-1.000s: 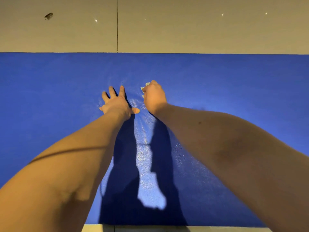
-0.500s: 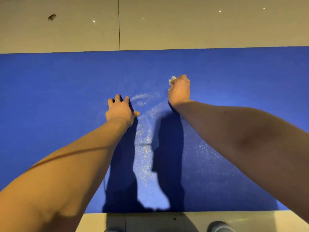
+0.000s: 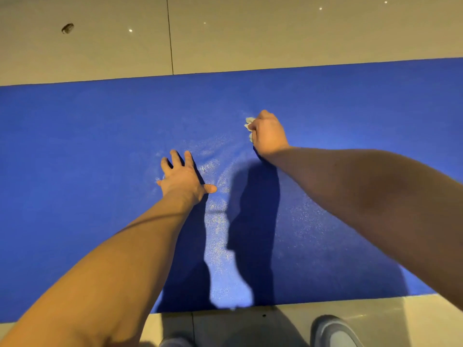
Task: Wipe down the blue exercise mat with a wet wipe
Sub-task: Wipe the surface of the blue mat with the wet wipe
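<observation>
One wet wipe (image 3: 249, 126) bunched in right hand (image 3: 269, 135) on mat (image 3: 100, 136).

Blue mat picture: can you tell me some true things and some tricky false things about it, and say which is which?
1. The right hand grips a crumpled wet wipe on the blue mat. True.
2. The left hand holds a spray bottle. False: it rests flat on the mat, fingers spread, holding nothing.
3. The mat lies on grass. False: it lies on a tiled floor.
4. A grey shoe shows on the floor by the mat's near edge. True.
</observation>
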`<state>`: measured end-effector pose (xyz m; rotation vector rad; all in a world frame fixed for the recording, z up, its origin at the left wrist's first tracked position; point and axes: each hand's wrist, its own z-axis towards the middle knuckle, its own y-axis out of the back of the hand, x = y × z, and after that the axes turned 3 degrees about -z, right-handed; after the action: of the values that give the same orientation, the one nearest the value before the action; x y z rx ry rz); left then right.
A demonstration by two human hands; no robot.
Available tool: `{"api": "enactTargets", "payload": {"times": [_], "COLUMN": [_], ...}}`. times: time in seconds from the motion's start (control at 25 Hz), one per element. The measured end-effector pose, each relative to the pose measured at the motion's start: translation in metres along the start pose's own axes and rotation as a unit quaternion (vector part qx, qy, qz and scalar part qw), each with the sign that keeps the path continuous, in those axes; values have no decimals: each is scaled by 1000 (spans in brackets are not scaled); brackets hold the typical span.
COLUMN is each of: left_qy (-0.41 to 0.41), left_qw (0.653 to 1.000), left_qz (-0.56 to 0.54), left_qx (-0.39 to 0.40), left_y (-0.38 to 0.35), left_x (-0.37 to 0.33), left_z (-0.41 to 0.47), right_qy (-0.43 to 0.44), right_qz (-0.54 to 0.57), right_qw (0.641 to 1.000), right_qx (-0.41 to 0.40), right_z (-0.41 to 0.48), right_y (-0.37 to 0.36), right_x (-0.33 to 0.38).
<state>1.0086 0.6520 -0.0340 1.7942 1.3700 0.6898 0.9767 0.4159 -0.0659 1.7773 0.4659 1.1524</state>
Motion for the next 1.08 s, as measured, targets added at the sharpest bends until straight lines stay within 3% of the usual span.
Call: {"api": "enactTargets", "payload": {"times": [0.12, 0.2, 0.44, 0.52, 0.72, 0.92, 1.08], "left_qy": [5, 12, 7, 3, 9, -6, -10], "left_qw": [1000, 1000, 1000, 1000, 1000, 1000, 1000], "left_qz": [2, 5, 4, 7, 11, -10, -8], "left_qx": [5, 9, 0, -5, -12, -18, -28], "left_y": [0, 1, -2, -3, -2, -8, -14], "left_x": [-1, -3, 0, 2, 2, 9, 11], "left_z": [0, 0, 4, 4, 0, -9, -26], "right_qy": [-84, -80, 127, 156, 164, 36, -42], "right_qz": [39, -14, -54, -95, -100, -94, -61], "right_qw": [995, 996, 988, 978, 979, 995, 997], "right_qx": [-28, -22, 67, 103, 75, 24, 5], "right_z": [-4, -9, -59, -66, -48, -47, -59], "right_y": [8, -2, -63, -66, -35, -7, -18], "right_x": [-12, 6, 85, 88, 40, -26, 11]}}
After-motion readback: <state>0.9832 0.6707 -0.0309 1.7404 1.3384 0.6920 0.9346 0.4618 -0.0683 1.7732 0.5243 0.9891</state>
